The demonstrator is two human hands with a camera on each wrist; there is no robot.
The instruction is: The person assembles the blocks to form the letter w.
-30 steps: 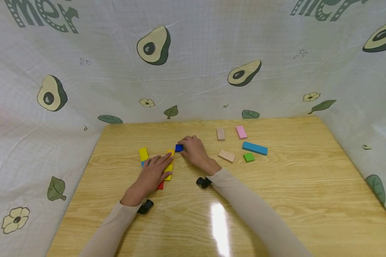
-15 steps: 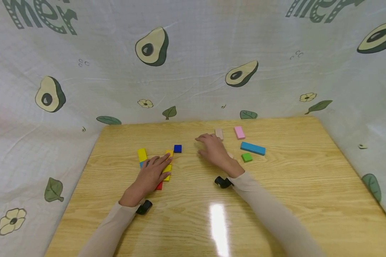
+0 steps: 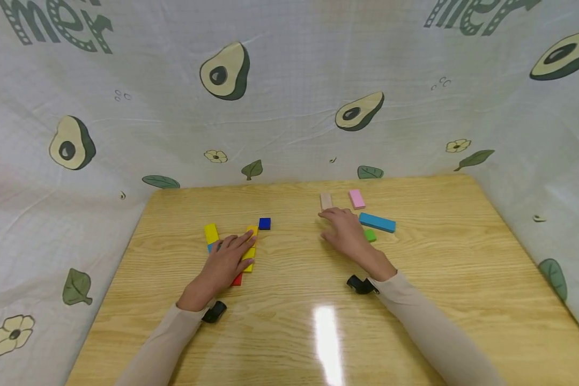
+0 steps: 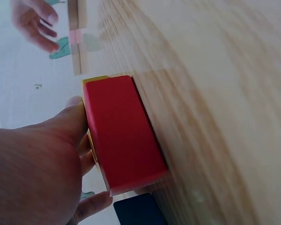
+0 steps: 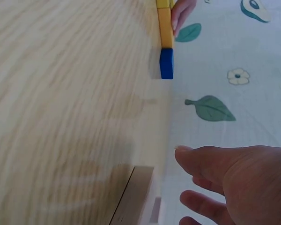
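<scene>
My left hand (image 3: 223, 262) rests with spread fingers over a group of blocks on the left. From under it show a yellow block (image 3: 211, 232), a bit of light blue block (image 3: 210, 248), an orange block (image 3: 252, 229), another yellow block (image 3: 249, 262) and a red block (image 4: 124, 133). A small dark blue block (image 3: 265, 224) lies at the orange block's far end; the right wrist view shows the two in line. Over the table, my right hand (image 3: 349, 236) holds nothing, thumb and fingers apart. A beige block (image 5: 136, 192) lies near it in the right wrist view.
Behind the right hand lie a pale beige block (image 3: 325, 201) and a pink block (image 3: 357, 199). Right of it are a long blue block (image 3: 377, 222) and a partly covered green block (image 3: 370, 235). A printed cloth (image 3: 289, 107) hangs around the wooden table (image 3: 415, 300).
My right hand has let go of the dark blue block and moved right, over toward the beige blocks. The dark blue block stays by the orange one. My left hand keeps its place.
</scene>
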